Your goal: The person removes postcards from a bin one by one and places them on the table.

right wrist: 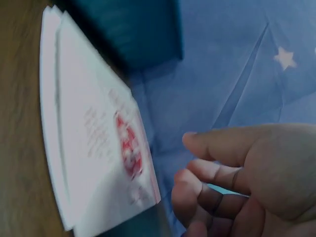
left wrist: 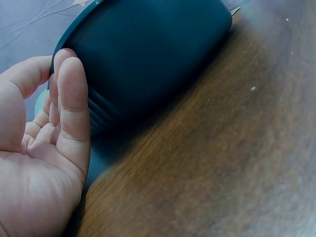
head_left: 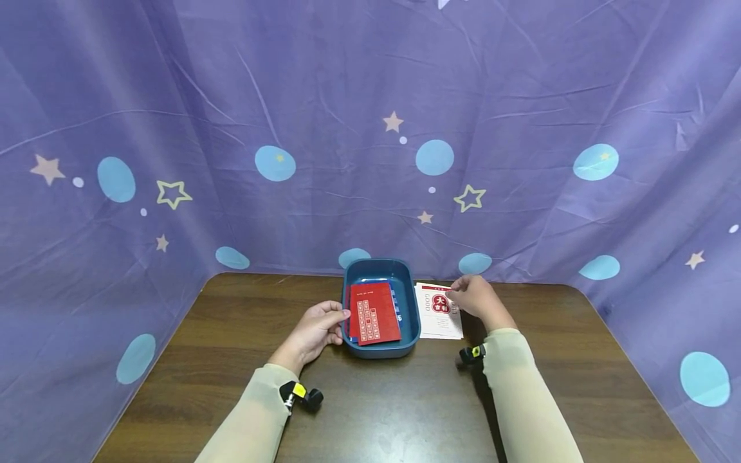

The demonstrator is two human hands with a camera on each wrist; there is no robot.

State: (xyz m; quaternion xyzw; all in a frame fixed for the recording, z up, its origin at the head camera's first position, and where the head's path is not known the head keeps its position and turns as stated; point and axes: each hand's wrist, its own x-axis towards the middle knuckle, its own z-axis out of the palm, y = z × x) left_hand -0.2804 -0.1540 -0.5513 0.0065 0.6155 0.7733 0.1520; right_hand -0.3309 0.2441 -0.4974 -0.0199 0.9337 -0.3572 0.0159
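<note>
A dark blue plastic bin stands on the table. My left hand pinches its left rim, the thumb at the edge and the fingers along the outer wall in the left wrist view. In the bin lies a red card with light printed characters, over a blue printed item that is mostly hidden. Right of the bin is a stack of white cards, the top one bearing a red emblem. Above its far right corner hovers my right hand, fingers loosely bent, apart from the cards in the right wrist view.
The wooden table has rounded far corners. Behind it and along both sides hangs a purple curtain with stars and blue dots. Small black cameras are strapped to both wrists.
</note>
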